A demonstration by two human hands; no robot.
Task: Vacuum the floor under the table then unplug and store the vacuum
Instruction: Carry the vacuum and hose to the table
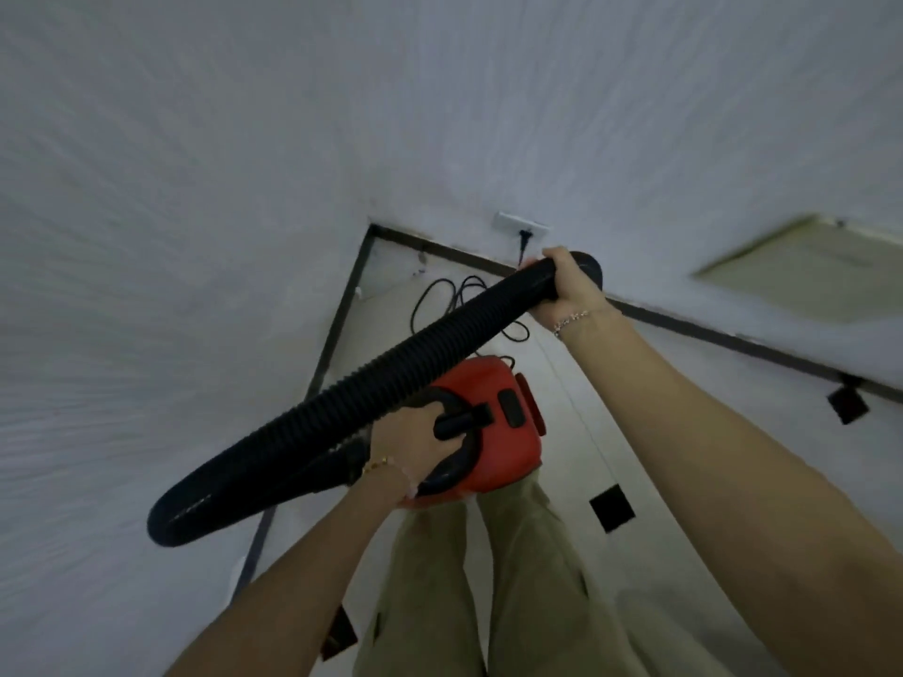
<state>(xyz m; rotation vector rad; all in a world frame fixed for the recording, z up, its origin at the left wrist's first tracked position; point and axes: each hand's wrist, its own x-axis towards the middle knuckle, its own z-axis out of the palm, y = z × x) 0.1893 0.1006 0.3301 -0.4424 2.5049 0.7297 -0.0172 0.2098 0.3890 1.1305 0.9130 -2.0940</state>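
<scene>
A red canister vacuum with a black handle hangs above the floor in front of my legs. My left hand grips its black carry handle. A black ribbed hose loops from the vacuum's left side up and across to the right. My right hand is closed around the hose near its open end. The black power cord lies in loose loops on the floor by the corner, and its plug sits in a white wall socket.
White walls meet in a corner ahead, with a dark skirting along their base. The pale tiled floor has small black inset squares. A pale panel, blurred, is at the right on the wall.
</scene>
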